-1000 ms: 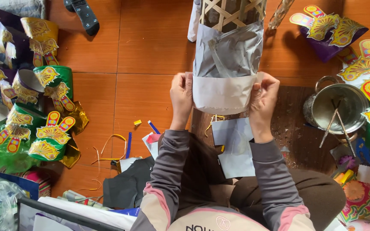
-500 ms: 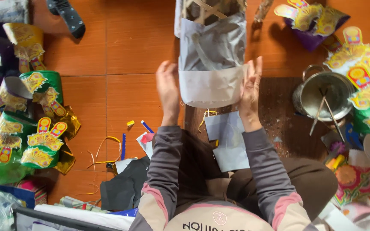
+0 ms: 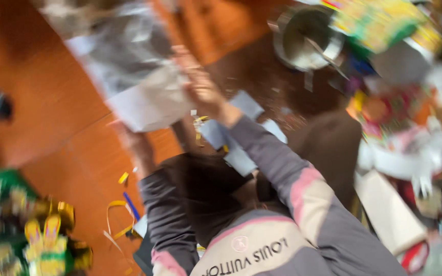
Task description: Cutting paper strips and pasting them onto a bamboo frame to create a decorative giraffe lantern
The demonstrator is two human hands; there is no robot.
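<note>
Both hands are staying at the grey paper piece (image 3: 129, 76), which is lying on the orange floor (image 3: 42, 117) at the far left. Right hand (image 3: 200, 89) is touching its right edge; left hand (image 3: 134, 145) is under its near edge. With the blur, I cannot tell whether either hand is gripping. Judging by the loose paper, the work seems only partly done; blue paper scraps (image 3: 241, 133) are lying near

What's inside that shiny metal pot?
The metal pot on the orange floor shows a thin stick or two leaning over its rim. The picture is blurred, so I cannot tell what lies at the bottom, and colourful paper decorations cover its right edge.
</note>
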